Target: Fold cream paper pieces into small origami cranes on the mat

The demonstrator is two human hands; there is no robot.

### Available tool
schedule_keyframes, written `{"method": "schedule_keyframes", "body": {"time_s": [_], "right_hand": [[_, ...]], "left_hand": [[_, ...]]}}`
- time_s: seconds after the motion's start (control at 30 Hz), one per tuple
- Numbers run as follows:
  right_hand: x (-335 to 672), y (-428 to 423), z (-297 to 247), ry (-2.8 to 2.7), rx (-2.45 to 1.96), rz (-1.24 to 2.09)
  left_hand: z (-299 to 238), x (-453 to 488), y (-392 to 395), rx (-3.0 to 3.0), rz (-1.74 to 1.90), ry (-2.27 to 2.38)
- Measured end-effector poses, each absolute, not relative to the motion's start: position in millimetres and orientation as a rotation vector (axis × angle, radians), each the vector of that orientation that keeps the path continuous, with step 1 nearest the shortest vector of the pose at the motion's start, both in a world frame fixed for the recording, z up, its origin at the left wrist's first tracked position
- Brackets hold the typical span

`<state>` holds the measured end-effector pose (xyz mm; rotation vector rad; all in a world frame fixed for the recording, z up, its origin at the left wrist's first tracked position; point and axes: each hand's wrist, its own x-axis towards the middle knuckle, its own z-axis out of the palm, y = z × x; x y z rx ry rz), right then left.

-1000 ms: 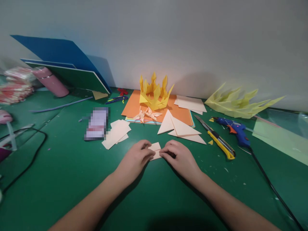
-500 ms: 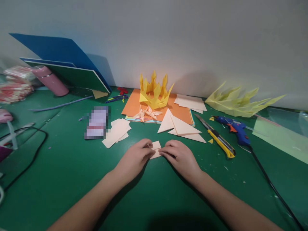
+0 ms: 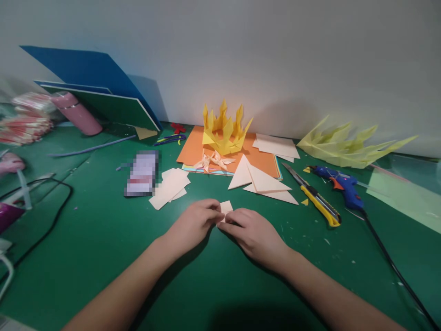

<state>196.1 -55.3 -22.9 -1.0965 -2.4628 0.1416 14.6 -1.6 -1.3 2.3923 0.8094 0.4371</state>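
Note:
A small folded piece of pale peach paper lies on the green table between my hands. My left hand pinches its left edge, fingers closed. From the right, my right hand has its thumb and fingers pressed on the paper's near side, covering much of it. Loose peach paper rectangles rest to the left, beyond my left hand. Peach triangles of folded paper lie beyond my right hand.
A yellow origami crown and peach paper flowers sit on orange sheets. To the right are a yellow utility knife, a blue glue gun and a pale yellow folded paper piece. A phone lies left.
My right hand has slid left and nearer to me across the paper, its fingertips now close to my left fingers. My left hand keeps its hold. The view has shifted slightly.

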Motion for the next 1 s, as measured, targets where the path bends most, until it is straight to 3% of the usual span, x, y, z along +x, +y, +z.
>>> {"method": "schedule_keyframes", "body": {"time_s": [0.43, 0.67, 1.0], "right_hand": [[198.9, -57.1, -22.2, -2.355, -1.006, 0.352], [202.0, -57.1, -18.7, -2.411, -0.987, 0.348], [204.2, -56.4, -18.8, -2.401, -1.013, 0.302]], "left_hand": [[-5.8, 13.7, -2.9, 2.353, 0.468, 0.840], [-13.2, 11.8, -6.0, 2.300, 0.705, 1.032], [-9.9, 12.2, -4.6, 2.294, 0.543, 1.110]]}}
